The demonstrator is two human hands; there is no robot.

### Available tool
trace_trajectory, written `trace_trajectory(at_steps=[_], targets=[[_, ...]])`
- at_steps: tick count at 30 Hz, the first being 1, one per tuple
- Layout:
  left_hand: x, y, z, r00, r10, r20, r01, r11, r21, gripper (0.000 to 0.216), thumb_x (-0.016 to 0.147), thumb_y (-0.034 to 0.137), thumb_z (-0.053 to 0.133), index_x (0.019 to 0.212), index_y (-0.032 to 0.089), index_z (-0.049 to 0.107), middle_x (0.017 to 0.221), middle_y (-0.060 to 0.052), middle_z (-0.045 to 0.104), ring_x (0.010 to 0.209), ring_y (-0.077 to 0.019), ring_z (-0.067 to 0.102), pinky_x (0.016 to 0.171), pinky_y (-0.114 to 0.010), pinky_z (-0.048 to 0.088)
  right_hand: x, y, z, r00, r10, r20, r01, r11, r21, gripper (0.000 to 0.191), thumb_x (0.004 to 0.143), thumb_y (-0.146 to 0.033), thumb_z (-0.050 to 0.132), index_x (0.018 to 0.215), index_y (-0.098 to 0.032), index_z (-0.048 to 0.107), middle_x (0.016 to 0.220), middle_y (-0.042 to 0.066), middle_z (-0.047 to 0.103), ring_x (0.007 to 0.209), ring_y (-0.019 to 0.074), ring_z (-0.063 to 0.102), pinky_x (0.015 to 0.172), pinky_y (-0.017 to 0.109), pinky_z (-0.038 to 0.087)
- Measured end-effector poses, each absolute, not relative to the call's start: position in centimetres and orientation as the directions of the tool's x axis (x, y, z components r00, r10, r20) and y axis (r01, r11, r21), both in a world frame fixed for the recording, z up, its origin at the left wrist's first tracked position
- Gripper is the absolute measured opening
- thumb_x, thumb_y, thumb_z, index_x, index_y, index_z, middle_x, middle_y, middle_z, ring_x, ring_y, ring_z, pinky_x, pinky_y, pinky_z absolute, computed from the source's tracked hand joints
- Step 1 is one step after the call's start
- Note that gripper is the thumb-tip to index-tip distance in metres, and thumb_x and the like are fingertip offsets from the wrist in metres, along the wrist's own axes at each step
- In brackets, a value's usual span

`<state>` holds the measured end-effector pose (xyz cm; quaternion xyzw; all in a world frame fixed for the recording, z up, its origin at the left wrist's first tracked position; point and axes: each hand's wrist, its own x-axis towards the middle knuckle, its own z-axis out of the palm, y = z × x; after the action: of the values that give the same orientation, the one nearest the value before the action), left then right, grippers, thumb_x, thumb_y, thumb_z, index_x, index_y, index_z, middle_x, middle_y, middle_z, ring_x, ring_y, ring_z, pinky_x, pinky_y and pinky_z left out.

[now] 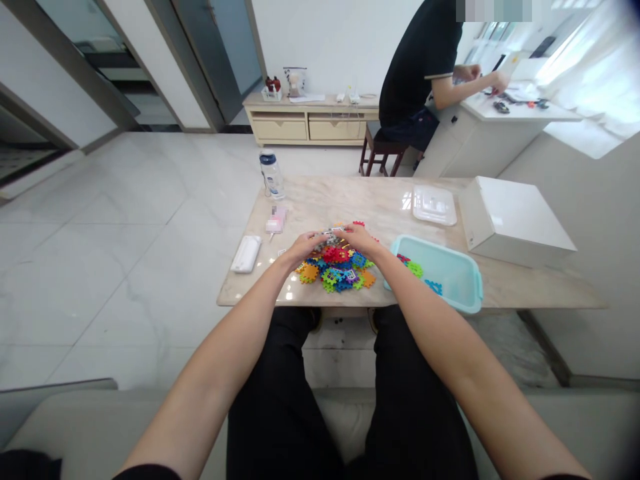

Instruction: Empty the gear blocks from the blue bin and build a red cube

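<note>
On the marble-patterned table lies a heap of colourful plastic toy gear pieces (344, 275), in red, blue, green, orange and purple. Over its far side, my left hand (305, 247) and my right hand (360, 239) come together with fingers curled inward. Between their fingertips are grey toy gear pieces (330, 236), gripped from both sides; my fingers partly cover them. Red pieces (336, 254) lie just below, close to both hands. To the right, a light blue plastic basket (457, 270) holds a few more pieces, some hidden by my right forearm.
A water bottle (271, 177), a pink-and-white packet (276, 220) and a white pack (246, 254) line the table's left side. Right of the heap are a clear plastic lid (434, 205) and a white box (517, 217). Another person (423, 73) sits working at a white counter beyond.
</note>
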<state>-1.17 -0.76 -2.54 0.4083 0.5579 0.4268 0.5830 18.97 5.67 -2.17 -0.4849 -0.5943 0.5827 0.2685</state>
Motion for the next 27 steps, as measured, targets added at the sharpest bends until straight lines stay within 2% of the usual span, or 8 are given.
trace_trajectory(at_steps=[3, 7, 10, 14, 18, 24, 27], targets=[[-0.7, -0.8, -2.3, -0.071, 0.949, -0.307, -0.003, 0.307, 0.952, 0.048, 0.077, 0.047, 0.098, 0.107, 0.016, 0.077, 0.099, -0.007, 0.079, 0.074, -0.0154, 0.067, 0.067, -0.026, 0.056, 18.6, 5.4, -2.0, -0.343, 0.91, -0.231, 0.224, -0.16, -0.961, 0.012, 0.101, -0.026, 0.079, 0.095, -0.017, 0.075, 0.094, 0.007, 0.081, 0.073, 0.0141, 0.072, 0.062, 0.022, 0.055], [0.0, -0.1, -2.4, -0.191, 0.933, -0.306, 0.026, 0.316, 0.948, 0.038, 0.085, 0.038, 0.093, 0.11, 0.016, 0.076, 0.1, -0.008, 0.08, 0.071, -0.0153, 0.069, 0.065, -0.026, 0.056, 18.2, 5.3, -2.2, -0.23, 0.938, -0.258, 0.157, -0.226, -0.961, 0.011, 0.101, -0.021, 0.078, 0.094, -0.016, 0.072, 0.094, 0.007, 0.08, 0.071, 0.0142, 0.073, 0.061, 0.022, 0.056], [0.3, 0.4, -2.6, -0.162, 0.935, -0.316, 0.002, 0.321, 0.947, 0.038, 0.09, 0.041, 0.09, 0.115, 0.016, 0.077, 0.103, -0.01, 0.081, 0.071, -0.0165, 0.072, 0.065, -0.027, 0.058, 18.4, 5.4, -2.5, -0.228, 0.932, -0.281, 0.129, -0.257, -0.958, 0.011, 0.102, -0.024, 0.079, 0.096, -0.017, 0.072, 0.092, 0.007, 0.081, 0.074, 0.0147, 0.075, 0.058, 0.02, 0.053], [0.4, 0.6, -2.8, -0.082, 0.947, -0.31, -0.071, 0.305, 0.95, 0.046, 0.085, 0.042, 0.095, 0.118, 0.016, 0.076, 0.109, -0.011, 0.083, 0.072, -0.0167, 0.075, 0.066, -0.028, 0.061, 19.0, 5.7, -2.5, -0.261, 0.92, -0.292, 0.073, -0.283, -0.956, 0.007, 0.105, -0.024, 0.074, 0.103, -0.017, 0.073, 0.099, 0.007, 0.083, 0.077, 0.0133, 0.077, 0.062, 0.019, 0.055], [0.3, 0.6, -2.8, -0.069, 0.949, -0.307, -0.075, 0.302, 0.95, 0.038, 0.088, 0.039, 0.091, 0.114, 0.015, 0.078, 0.104, -0.01, 0.083, 0.073, -0.0169, 0.075, 0.066, -0.027, 0.063, 19.2, 5.7, -2.5, -0.291, 0.891, -0.349, 0.077, -0.342, -0.937, 0.012, 0.109, -0.024, 0.067, 0.1, -0.017, 0.071, 0.1, 0.008, 0.083, 0.075, 0.0136, 0.077, 0.061, 0.02, 0.055], [-0.4, 0.9, -3.1, -0.128, 0.933, -0.337, -0.093, 0.327, 0.94, 0.032, 0.088, 0.036, 0.09, 0.109, 0.015, 0.079, 0.103, -0.01, 0.082, 0.076, -0.0158, 0.073, 0.066, -0.026, 0.063, 19.6, 5.4, -2.4, -0.368, 0.866, -0.339, 0.13, -0.313, -0.941, 0.011, 0.1, -0.023, 0.081, 0.098, -0.017, 0.072, 0.089, 0.007, 0.08, 0.074, 0.0149, 0.075, 0.061, 0.02, 0.055], [-0.6, 1.2, -3.1, -0.142, 0.935, -0.326, -0.111, 0.312, 0.944, 0.031, 0.089, 0.038, 0.089, 0.107, 0.016, 0.078, 0.104, -0.009, 0.082, 0.077, -0.0155, 0.074, 0.066, -0.025, 0.062, 19.7, 5.6, -2.2, -0.367, 0.875, -0.316, 0.108, -0.297, -0.949, 0.01, 0.1, -0.02, 0.081, 0.099, -0.018, 0.072, 0.087, 0.004, 0.079, 0.075, 0.0136, 0.074, 0.061, 0.019, 0.053]])
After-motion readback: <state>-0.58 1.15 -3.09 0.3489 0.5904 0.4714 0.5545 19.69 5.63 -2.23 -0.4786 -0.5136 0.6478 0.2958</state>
